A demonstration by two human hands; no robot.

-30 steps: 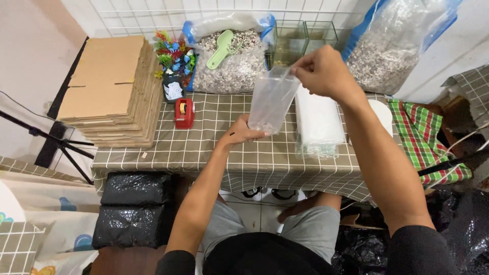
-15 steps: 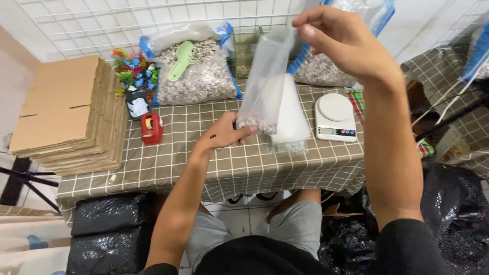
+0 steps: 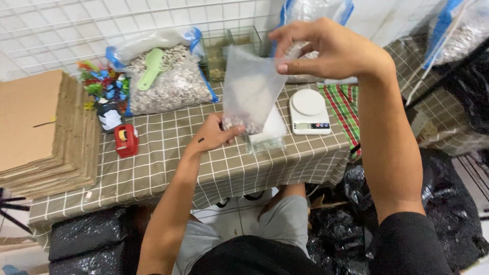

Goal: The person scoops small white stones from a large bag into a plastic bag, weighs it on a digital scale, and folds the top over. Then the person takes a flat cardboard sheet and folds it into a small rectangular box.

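Clear plastic bag (image 3: 250,89) held upright above the tabletop (image 3: 168,163), long axis vertical, mouth up, slightly tilted. Thin, frosted, soft film; small pebbly gravel sits in the bottom. Right hand (image 3: 326,51) pinches the top right corner between thumb and fingers. Left hand (image 3: 216,135) cups the filled bottom, fingers loosely curled. Behind the bag: flat stack of empty bags (image 3: 270,133), round-topped white scale (image 3: 308,111) to its right. Checked cloth covers the tabletop; big gravel sack (image 3: 168,86) with green scoop (image 3: 151,75) far left.
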